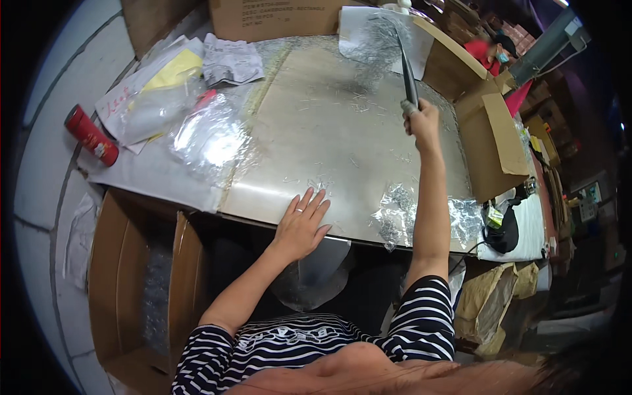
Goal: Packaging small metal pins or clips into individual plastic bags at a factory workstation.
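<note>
My right hand is closed around the thick end of a long, dark, tapered tool, held out over the far right of the metal-topped table. The tool's thin tip reaches into a heap of thin, shiny metal pieces, like pins or wires. My left hand lies flat at the table's near edge with its fingers spread. Just past its fingertips are a few small loose metal pieces. More of them are scattered across the tabletop.
Clear plastic bags with shiny pieces lie at the near right. A red tumbler, papers and clear plastic are on the left. Cardboard boxes stand behind; an open one lines the right. Another person is far right.
</note>
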Tool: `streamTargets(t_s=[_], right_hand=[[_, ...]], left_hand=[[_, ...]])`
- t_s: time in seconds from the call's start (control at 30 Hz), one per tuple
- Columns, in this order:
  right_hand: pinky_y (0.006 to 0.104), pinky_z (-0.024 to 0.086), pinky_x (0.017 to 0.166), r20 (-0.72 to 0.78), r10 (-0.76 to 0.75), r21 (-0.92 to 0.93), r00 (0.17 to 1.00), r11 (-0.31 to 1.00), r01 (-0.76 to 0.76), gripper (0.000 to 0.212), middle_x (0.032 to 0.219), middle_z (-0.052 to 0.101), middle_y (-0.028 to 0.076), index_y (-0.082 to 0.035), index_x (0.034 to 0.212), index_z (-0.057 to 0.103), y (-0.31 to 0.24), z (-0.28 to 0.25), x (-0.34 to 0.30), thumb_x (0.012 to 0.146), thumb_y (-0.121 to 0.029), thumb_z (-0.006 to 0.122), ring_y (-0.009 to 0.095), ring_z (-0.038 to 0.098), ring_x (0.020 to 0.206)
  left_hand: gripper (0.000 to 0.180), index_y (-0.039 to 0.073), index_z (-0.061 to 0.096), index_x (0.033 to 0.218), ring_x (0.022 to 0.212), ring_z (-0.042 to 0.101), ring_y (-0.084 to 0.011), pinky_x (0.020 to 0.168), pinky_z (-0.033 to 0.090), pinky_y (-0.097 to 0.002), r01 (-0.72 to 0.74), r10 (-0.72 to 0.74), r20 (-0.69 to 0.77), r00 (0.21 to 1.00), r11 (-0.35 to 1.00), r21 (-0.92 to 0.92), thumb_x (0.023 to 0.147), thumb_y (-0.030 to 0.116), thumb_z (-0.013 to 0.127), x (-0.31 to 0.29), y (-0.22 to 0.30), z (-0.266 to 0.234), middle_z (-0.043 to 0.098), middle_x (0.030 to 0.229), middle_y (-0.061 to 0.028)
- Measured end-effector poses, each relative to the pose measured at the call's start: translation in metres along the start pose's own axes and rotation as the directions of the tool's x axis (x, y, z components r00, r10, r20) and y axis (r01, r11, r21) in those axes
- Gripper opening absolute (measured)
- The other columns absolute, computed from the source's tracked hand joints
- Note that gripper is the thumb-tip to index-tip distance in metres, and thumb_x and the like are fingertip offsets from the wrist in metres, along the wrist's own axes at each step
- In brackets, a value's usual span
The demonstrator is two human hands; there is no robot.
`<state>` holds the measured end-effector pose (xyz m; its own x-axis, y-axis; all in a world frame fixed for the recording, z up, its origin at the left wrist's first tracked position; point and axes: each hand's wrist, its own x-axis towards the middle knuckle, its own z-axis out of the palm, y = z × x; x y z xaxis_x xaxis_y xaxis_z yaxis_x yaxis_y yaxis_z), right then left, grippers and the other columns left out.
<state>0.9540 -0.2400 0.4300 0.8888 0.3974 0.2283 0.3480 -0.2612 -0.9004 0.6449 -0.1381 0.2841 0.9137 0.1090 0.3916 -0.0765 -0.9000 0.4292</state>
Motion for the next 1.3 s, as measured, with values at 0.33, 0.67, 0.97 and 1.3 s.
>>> streamTargets(t_s=[0.33,0.67,0.97,1.3], right_hand=[[0.0352,0.040,0.049,-0.258,-0.218,-0.403,0.941,0.910,0.100,0.023,0.058,0.055,0.008,0.000,0.073,0.060,0.058,0.016,0.036,0.082,-0.020,0.068,0.017,0.052,0.050],[0.0465,0.045,0.088,-0.315,-0.197,-0.834,0.928,0.524,-0.172,0.031,0.109,0.062,0.023,-0.001,0.102,0.059,0.116,0.062,0.061,0.084,-0.025,0.064,0.039,0.058,0.104],[0.0521,0.029,0.108,0.216,-0.195,-0.646,0.957,0.706,0.289,0.056,0.146,0.038,0.017,-0.006,0.140,0.037,0.135,0.222,0.104,0.092,-0.033,0.047,0.037,0.034,0.135],[0.0508,0.020,0.114,0.553,-0.217,-0.596,0.804,0.571,0.564,0.062,0.153,0.023,0.020,-0.005,0.146,0.026,0.107,0.203,-0.028,0.090,-0.021,0.047,0.040,0.019,0.142]], left_hand=[[0.050,0.005,0.050,0.132,0.136,0.034,-0.0336,0.111,0.027,-0.0463,-0.002,0.002,-0.016,1.000,1.000,-0.003,0.089,0.030,0.058,-0.004,0.002,0.002,0.040,0.145,-0.0134],[0.029,-0.005,0.061,0.113,0.120,0.054,-0.0348,0.099,0.045,-0.0403,-0.057,-0.065,-0.322,0.945,0.933,-0.356,0.084,0.001,0.060,-0.018,-0.033,-0.048,0.057,0.126,-0.0204],[0.061,-0.004,0.042,0.136,0.138,0.028,-0.0355,0.112,0.026,-0.0475,0.374,-0.369,-0.068,0.927,0.905,0.200,0.089,0.031,0.060,-0.023,-0.092,-0.063,0.036,0.146,-0.0215],[0.050,0.001,0.056,0.123,0.126,0.041,-0.0334,0.107,0.031,-0.0491,0.205,-0.170,-0.213,0.962,0.966,0.159,0.082,0.027,0.067,-0.055,-0.067,-0.050,0.047,0.131,-0.0166]])
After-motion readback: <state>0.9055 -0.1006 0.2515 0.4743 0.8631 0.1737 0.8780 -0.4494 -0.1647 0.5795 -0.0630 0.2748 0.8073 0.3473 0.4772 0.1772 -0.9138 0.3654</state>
